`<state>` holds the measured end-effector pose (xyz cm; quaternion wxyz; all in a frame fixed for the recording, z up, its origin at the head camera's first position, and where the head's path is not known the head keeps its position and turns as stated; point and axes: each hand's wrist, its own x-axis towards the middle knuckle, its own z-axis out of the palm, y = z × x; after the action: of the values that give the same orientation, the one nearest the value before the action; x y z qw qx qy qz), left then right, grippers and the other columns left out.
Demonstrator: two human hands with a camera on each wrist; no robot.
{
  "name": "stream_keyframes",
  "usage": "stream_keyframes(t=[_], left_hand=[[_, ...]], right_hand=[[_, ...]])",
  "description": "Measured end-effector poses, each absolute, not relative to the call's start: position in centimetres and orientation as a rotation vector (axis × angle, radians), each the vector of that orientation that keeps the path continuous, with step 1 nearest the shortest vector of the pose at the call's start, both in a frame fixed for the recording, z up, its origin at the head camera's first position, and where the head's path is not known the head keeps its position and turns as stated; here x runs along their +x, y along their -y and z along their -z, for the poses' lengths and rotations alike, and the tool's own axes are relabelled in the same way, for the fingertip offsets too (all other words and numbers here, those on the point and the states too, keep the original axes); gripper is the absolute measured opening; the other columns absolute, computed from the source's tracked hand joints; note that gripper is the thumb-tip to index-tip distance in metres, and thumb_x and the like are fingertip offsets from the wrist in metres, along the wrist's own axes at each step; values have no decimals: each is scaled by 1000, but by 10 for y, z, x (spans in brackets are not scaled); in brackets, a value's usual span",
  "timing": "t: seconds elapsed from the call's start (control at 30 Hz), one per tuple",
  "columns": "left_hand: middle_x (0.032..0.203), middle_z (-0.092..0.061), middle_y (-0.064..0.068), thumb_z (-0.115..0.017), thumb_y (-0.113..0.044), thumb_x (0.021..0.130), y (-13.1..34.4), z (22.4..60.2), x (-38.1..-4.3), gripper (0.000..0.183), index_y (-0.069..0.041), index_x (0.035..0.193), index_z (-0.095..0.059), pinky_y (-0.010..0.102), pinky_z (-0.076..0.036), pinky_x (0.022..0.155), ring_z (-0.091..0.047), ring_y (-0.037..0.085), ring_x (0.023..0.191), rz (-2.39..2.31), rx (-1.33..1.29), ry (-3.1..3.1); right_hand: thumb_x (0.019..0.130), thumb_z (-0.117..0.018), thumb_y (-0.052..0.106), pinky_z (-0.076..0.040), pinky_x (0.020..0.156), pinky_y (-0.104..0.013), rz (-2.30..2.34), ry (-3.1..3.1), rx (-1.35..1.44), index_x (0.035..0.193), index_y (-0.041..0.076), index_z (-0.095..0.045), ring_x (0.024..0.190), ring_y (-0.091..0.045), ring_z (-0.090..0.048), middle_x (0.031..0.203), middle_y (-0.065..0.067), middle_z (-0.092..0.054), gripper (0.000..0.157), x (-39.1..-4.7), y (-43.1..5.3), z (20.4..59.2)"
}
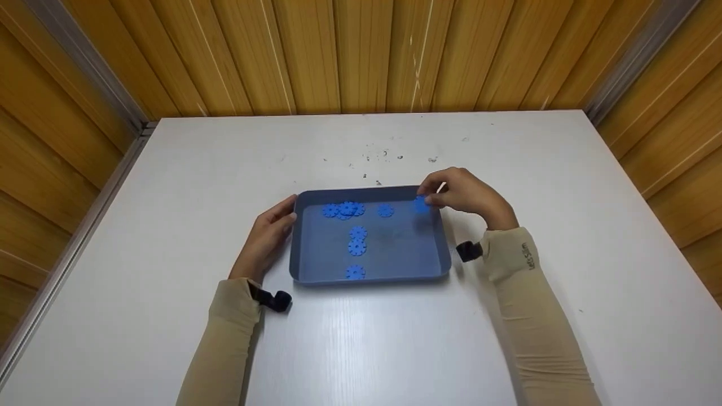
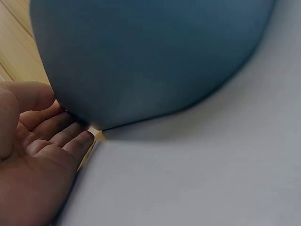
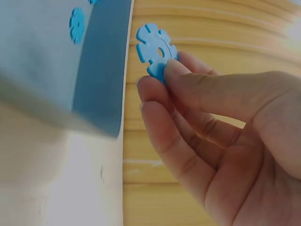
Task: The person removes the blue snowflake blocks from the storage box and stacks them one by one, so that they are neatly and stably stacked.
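In the head view, a blue-grey rectangular tray point(image 1: 400, 254) sits on the white table. My left hand point(image 1: 267, 232) rests against its left side, with fingers and thumb at the outer wall near the far corner. The left wrist view shows that hand's fingertips point(image 2: 84, 141) by the tray's lower edge. Above the tray's far right corner, my right hand point(image 1: 465, 193) pinches a blue notched plastic building disc point(image 3: 149, 44) between thumb and fingers. The disc has a central hole and stands tilted in the right wrist view.
More blue discs lie in the tray: an overlapping cluster point(image 1: 346, 210) along the far side, a single disc point(image 1: 385, 210) right of it, a pair point(image 1: 357, 246) in the middle, and another disc point(image 1: 355, 272) by the near wall. Wood-pattern panels point(image 1: 361, 56) stand behind the table.
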<state>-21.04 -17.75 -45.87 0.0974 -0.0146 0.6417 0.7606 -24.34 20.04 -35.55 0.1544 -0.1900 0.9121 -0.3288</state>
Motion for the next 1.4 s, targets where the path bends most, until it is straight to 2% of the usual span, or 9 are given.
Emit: stream_keyframes(t=[0.4,0.6,0.93,1.4], left_hand=[[154,-36,7,-48,-2,97,177,459,-210,51,-7,147,-38,30,-27,118,-31,16,143,-2279,-48,-1876],[155,-35,6,-47,-4,98,178,458,-211,51,-8,148,-37,30,-26,119,-30,15,144,-2261,-33,-1895],[155,-34,6,-47,-5,99,178,460,-211,51,-8,148,-36,31,-25,119,-28,15,145,-2228,-22,-1924],[155,-35,7,-47,-5,98,177,460,-211,51,-8,148,-36,31,-24,120,-27,15,145,-2225,-42,-1928]], right_hand=[[92,-62,6,-50,72,-26,977,-2671,-448,108,5,-70,81,-22,-66,97,-13,-65,18,-245,-239,369],[92,-62,6,-51,71,-27,975,-2689,-416,108,4,-69,80,-21,-65,97,-15,-65,18,-243,-256,375],[91,-62,4,-50,68,-16,945,-2681,-352,109,1,-68,77,-11,-62,99,-16,-65,19,-244,-281,392],[92,-61,7,-45,71,-25,802,-2681,-311,109,1,-69,83,-18,-55,100,-15,-65,20,-245,-294,398]])
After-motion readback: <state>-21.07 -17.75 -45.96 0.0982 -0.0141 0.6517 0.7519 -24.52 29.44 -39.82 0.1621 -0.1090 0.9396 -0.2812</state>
